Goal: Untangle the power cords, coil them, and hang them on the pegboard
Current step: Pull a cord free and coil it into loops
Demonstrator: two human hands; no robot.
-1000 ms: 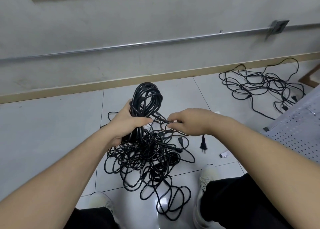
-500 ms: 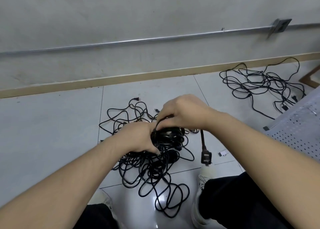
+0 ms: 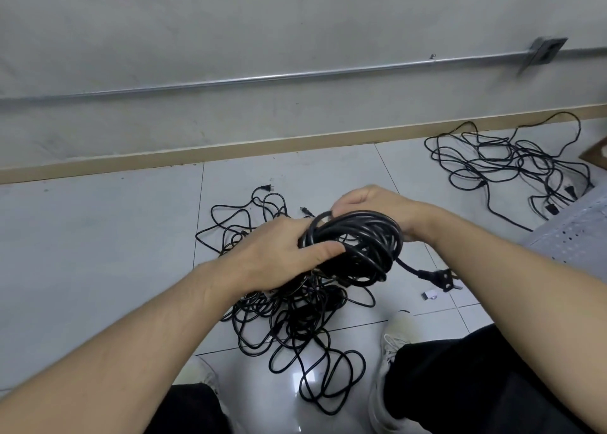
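Coiled black power cord (image 3: 358,246) held at centre frame, loops bunched into a thick ring above the floor. Gripped on its left side by the left hand (image 3: 279,259), thumb laid across the front of the loops and fingers curled round behind. Pinched at its upper edge by the right hand (image 3: 371,203), fingers bent over the top strands. Loose end with a black plug (image 3: 440,277) trailing out from the coil's lower right, hanging clear just right of centre. Directly beneath the hands, spread over the pale floor tiles (image 3: 98,253), a tangled heap of black cords (image 3: 289,315), loops reaching down toward the bottom centre and one small plug (image 3: 266,188) lying at the heap's upper edge. Second tangle of cords (image 3: 502,164) in the upper right, near the tan skirting board (image 3: 197,157) and well apart from the first. White perforated pegboard (image 3: 571,236) lying at the right edge of the frame, only partly seen. Small white scrap (image 3: 430,295) on the tiles just below the hanging plug. Grey wall with a metal conduit (image 3: 262,80) running across the top of the frame to a junction box (image 3: 545,50) at upper right. Pale shoes (image 3: 394,335) and dark trousers (image 3: 476,384) along the bottom.
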